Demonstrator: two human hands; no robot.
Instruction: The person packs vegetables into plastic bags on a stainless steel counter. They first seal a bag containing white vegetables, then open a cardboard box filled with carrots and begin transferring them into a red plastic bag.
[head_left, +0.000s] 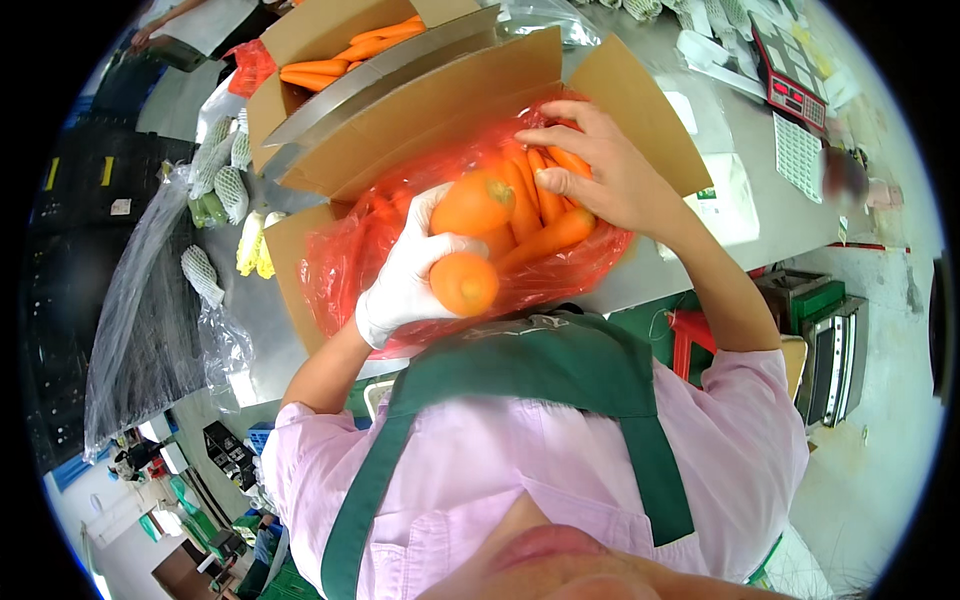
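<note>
My left hand (405, 274), in a white glove, grips carrots (465, 283) over the near side of a cardboard box (420, 112). The thick ends of two of them face up towards me. My bare right hand (600, 169) reaches into the box's right side, its fingers spread over the carrots (551, 195) there and near the edge of the red plastic bag (337, 259). This bag lines the box and spills over its near edge. Whether the right fingertips press on a carrot or only on the bag, I cannot tell.
Behind stands another open box (296, 34) with carrots (352, 56). Net-wrapped vegetables (217, 169) and yellow-green leafy vegetables (256, 244) lie on the metal table (255, 315) at left. A red weighing scale (795, 82) stands far right. Dark crates (97, 210) are stacked left. A person's arm (161, 22) shows top left.
</note>
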